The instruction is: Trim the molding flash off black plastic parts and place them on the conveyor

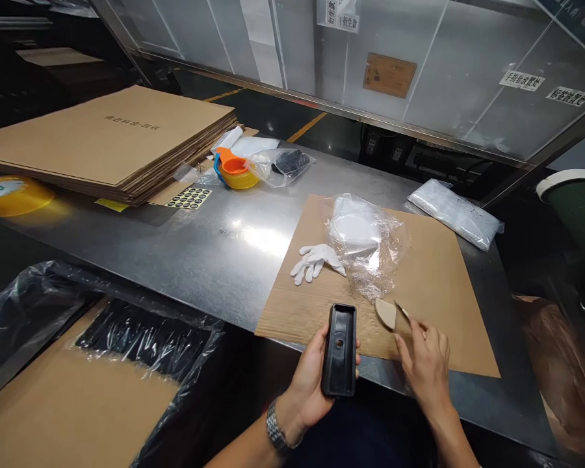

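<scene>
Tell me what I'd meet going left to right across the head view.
Tape roll, sticker sheet, orange-yellow item, black part, beige piece, right hand.

Tabletop point(224, 240) glares; right edge perhaps blurred.
</scene>
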